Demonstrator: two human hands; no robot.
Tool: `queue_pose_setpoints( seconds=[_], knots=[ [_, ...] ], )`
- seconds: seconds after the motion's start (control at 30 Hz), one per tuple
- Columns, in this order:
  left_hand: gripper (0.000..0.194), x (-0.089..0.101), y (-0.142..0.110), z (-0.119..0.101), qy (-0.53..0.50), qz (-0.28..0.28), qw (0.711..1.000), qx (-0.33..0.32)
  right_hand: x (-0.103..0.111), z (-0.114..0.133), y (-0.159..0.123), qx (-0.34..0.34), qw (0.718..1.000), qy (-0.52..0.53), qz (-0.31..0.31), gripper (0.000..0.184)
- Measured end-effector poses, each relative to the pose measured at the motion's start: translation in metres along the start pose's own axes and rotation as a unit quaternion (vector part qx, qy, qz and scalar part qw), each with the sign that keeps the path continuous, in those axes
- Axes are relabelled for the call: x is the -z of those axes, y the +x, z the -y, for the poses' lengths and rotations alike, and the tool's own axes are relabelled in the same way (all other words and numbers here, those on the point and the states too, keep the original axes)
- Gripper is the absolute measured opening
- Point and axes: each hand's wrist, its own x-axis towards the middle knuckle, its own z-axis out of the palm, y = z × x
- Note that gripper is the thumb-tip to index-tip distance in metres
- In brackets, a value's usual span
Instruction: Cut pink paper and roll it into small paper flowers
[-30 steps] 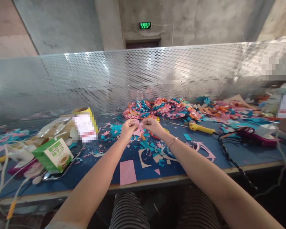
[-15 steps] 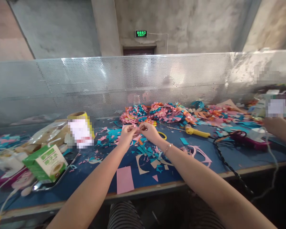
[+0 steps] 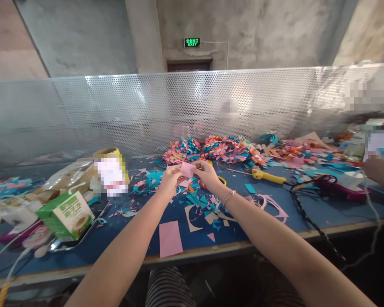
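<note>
Both my hands meet over the middle of the blue table (image 3: 323, 209) and pinch one small pink paper piece (image 3: 187, 169) between them. My left hand (image 3: 170, 179) grips its left side with closed fingers. My right hand (image 3: 207, 174), with a thin bracelet at the wrist, grips its right side. Under the hands lie teal, pink and cream paper scraps (image 3: 201, 204). A pink paper rectangle (image 3: 170, 238) lies flat near the front edge. Yellow-handled scissors (image 3: 222, 181) peek out just behind my right hand.
Piled paper flowers (image 3: 217, 149) lie at the back below a perforated metal screen (image 3: 115, 111). A yellow tool (image 3: 269, 174) with a black cord (image 3: 307, 209) lies right. A green carton (image 3: 69, 215), a yellow roll (image 3: 110, 170) and bags crowd the left. Another person's arm (image 3: 379, 172) shows far right.
The pink piece now stands up, broader and plainly visible between my fingertips; before it was mostly hidden in them. My hands stayed in about the same spot.
</note>
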Motion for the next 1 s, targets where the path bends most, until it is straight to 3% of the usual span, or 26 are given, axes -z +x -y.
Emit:
queue_pose_setpoints(
  seconds=[0.23,0.5,0.63,0.73,1.0],
  knots=[
    [0.028,0.0058,0.0043,0.0007,-0.001,0.012,1.000,-0.010,0.0001,-0.0026,0.0001,-0.012,0.999,0.050,0.000,0.020],
    [0.020,0.0055,0.0030,0.0008,0.023,0.006,1.000,0.020,0.0046,-0.0020,0.0015,0.002,1.000,0.001,-0.005,0.025],
    [0.014,0.0058,0.0048,0.0022,0.007,-0.005,1.000,0.029,0.0039,-0.0028,0.0013,0.014,1.000,0.015,0.024,0.027],
    [0.015,0.0058,0.0054,0.0007,-0.007,0.004,0.999,0.033,0.0029,-0.0045,0.0014,0.019,0.998,0.024,0.052,0.024],
    [0.022,0.0038,0.0007,-0.0064,-0.007,-0.012,0.999,0.034,0.0018,-0.0008,-0.0005,-0.020,0.996,0.084,0.036,0.013]
  ],
)
